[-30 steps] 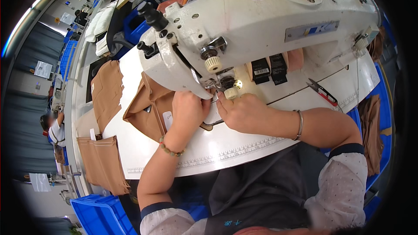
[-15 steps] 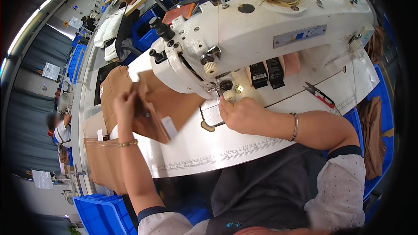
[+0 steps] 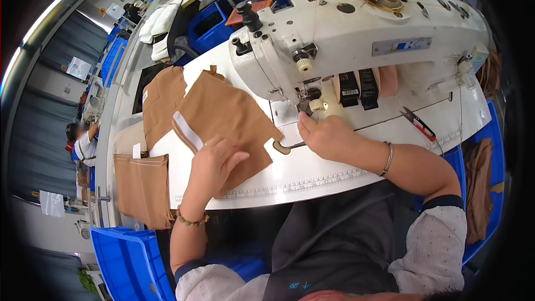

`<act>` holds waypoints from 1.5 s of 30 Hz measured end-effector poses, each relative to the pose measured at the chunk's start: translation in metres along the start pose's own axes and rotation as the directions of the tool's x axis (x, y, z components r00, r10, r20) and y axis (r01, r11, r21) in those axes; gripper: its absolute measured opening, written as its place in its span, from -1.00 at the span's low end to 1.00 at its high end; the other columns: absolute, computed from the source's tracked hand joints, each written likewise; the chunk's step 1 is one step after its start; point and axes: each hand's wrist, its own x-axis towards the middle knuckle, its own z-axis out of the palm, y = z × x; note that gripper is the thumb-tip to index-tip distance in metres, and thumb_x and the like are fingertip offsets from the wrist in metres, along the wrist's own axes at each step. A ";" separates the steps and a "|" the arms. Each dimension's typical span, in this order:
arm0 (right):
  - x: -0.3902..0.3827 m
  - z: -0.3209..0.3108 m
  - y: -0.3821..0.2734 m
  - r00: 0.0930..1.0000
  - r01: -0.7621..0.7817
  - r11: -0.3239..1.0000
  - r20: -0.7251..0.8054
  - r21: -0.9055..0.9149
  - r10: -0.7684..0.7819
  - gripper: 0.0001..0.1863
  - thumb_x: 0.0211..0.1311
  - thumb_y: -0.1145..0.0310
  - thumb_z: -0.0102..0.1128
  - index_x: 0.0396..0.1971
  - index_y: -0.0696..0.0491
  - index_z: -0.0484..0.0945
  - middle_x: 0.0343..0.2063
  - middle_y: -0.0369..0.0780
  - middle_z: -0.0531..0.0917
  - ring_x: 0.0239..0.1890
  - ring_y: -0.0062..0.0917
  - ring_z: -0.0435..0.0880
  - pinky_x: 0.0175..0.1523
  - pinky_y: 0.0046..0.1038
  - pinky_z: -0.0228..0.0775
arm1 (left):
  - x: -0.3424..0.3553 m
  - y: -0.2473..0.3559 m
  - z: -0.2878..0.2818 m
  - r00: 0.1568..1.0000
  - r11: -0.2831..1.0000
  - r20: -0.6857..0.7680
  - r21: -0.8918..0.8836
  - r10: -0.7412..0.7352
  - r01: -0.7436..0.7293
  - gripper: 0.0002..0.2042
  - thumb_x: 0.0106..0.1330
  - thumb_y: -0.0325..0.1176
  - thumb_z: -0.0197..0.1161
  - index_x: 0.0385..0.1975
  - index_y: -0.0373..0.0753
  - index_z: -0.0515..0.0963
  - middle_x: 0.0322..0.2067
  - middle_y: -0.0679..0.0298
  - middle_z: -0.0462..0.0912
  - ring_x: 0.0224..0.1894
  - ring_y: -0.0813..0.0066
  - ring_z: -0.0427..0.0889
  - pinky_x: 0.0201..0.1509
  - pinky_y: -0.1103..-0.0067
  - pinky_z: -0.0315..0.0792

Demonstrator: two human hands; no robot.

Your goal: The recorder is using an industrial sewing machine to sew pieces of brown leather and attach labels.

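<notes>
A flat brown fabric piece (image 3: 234, 106) with a notched right corner lies on the sewing machine's white table. My left hand (image 3: 214, 164) rests over its near left part, thumb and fingers apart. A strip with a white face (image 3: 189, 132) sticks out past that hand at the fabric's left edge. My right hand (image 3: 329, 138) is beside the needle area of the white sewing machine (image 3: 345, 33), its fingers drawn together. Whatever lies between those fingertips, if anything, is too small to make out. The presser foot is partly hidden behind the machine's knobs.
Stacked brown pieces (image 3: 142, 187) hang over the table's left edge, with more brown cloth (image 3: 163, 100) behind. Black labels (image 3: 350, 89) lie under the machine arm, and red-handled thread snips (image 3: 419, 125) sit to the right. Blue bins (image 3: 131, 256) flank the table.
The brown fabric has gone from lifted and folded to spread flat, further right. My left hand has moved right and nearer, its fingers loosened. My right hand stays by the needle.
</notes>
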 end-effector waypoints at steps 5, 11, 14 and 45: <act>0.004 0.000 -0.002 0.999 -0.005 1.000 -0.048 0.020 0.006 -0.64 0.04 0.42 0.17 -0.15 0.28 0.65 -0.05 0.09 0.70 -0.56 -0.50 0.69 -0.52 -0.47 0.50 | 0.033 -0.032 0.043 0.987 0.999 -0.159 -0.052 0.003 -0.011 -0.81 0.17 -0.32 0.47 -0.31 -0.27 0.69 -0.33 0.19 0.68 -0.21 0.22 0.62 -0.14 0.42 0.51; 0.002 0.001 0.002 0.992 0.004 0.977 -0.124 0.213 0.023 -0.72 0.11 0.33 0.29 -0.19 0.12 0.66 -0.15 -0.19 0.74 -0.47 -0.48 0.71 -0.44 -0.47 0.53 | 0.027 -0.047 0.050 0.957 0.779 -0.193 -0.625 -0.215 0.049 -0.87 0.32 -0.40 0.38 -0.40 -0.33 0.68 -0.44 0.29 0.61 -0.37 0.53 0.52 -0.23 0.61 0.41; 0.018 -0.020 -0.012 0.989 -0.089 0.878 -0.065 0.470 0.134 -0.74 0.10 0.28 0.37 -0.19 -0.01 0.67 -0.25 -0.32 0.71 -0.42 -0.41 0.70 -0.35 -0.42 0.54 | 0.007 -0.018 0.042 0.936 0.649 -0.207 -0.760 -0.284 0.029 -0.86 0.36 -0.42 0.35 -0.41 -0.36 0.67 -0.45 0.36 0.58 -0.37 0.62 0.48 -0.24 0.66 0.37; 0.038 -0.099 -0.039 0.910 -0.248 0.046 0.216 0.968 0.354 -0.85 0.28 0.44 0.27 -0.20 0.16 0.64 -0.52 -0.22 0.62 -0.55 -0.59 0.53 -0.38 -0.50 0.37 | -0.032 0.001 0.014 0.870 0.726 -0.469 -0.650 -0.152 -0.224 -0.90 0.17 -0.52 0.50 -0.39 -0.29 0.68 -0.44 0.41 0.59 -0.48 0.74 0.40 -0.42 0.72 0.28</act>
